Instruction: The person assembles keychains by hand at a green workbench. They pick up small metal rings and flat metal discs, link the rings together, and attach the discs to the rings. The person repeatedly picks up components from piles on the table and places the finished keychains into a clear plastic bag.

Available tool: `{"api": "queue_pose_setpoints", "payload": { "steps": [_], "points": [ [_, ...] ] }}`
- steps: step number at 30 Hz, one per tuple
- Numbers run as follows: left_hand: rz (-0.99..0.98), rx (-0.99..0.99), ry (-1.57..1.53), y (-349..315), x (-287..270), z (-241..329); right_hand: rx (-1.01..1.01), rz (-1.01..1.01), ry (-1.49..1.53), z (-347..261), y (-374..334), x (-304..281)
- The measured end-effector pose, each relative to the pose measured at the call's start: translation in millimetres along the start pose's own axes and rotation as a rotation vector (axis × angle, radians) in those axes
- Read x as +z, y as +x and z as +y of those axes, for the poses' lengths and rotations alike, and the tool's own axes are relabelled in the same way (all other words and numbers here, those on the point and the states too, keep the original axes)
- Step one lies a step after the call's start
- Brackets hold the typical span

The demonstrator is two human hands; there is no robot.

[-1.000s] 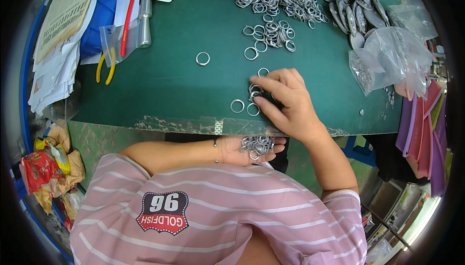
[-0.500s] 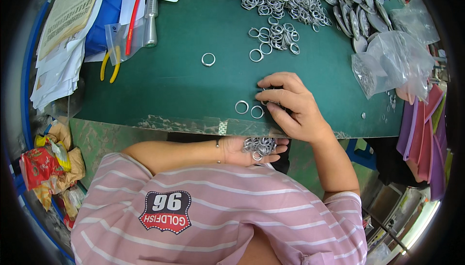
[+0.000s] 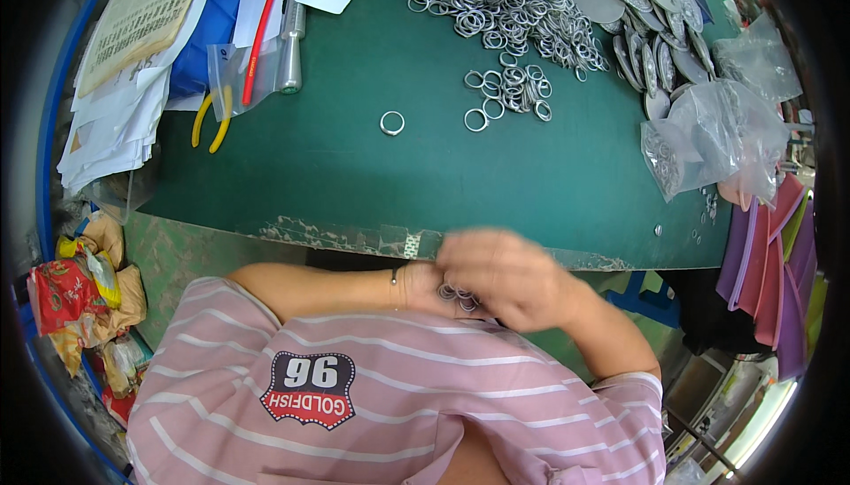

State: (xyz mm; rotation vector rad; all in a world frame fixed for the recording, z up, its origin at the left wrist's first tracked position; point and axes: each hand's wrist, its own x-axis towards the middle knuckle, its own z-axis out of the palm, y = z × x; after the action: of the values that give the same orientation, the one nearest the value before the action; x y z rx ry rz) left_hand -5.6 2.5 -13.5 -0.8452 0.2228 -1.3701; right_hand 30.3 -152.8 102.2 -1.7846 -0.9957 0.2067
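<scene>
Just below the table's front edge, my left hand (image 3: 421, 290) lies palm up and cups several silver metal rings (image 3: 456, 297). My right hand (image 3: 506, 274) is over that palm, smeared by motion; it covers the left fingers and part of the rings, and whether it grips anything does not show. On the green table top, one loose ring (image 3: 391, 124) lies on its own. A small cluster of rings (image 3: 518, 88) sits farther off to its right. Behind that spreads a large heap of similar rings (image 3: 505, 2).
Flat grey metal discs (image 3: 655, 38) are piled at the far right, near clear plastic bags (image 3: 708, 135). At the left are yellow-handled pliers (image 3: 212, 126), a red pencil (image 3: 261, 38), a tapered metal rod (image 3: 293, 42) and stacked papers (image 3: 111, 126).
My right hand has moved from the table top toward me, over my left palm. Two rings that lay near the table's front edge are gone from there.
</scene>
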Motion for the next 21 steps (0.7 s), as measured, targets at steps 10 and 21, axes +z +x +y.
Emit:
{"api": "queue_pose_setpoints", "payload": {
  "steps": [10,21],
  "points": [
    [0.312,0.141,-0.092,6,13,1,-0.007,0.095,-0.507,34,75,0],
    [0.287,-0.036,-0.397,2,19,2,-0.062,-0.095,0.001,11,12,-1]
  ]
}}
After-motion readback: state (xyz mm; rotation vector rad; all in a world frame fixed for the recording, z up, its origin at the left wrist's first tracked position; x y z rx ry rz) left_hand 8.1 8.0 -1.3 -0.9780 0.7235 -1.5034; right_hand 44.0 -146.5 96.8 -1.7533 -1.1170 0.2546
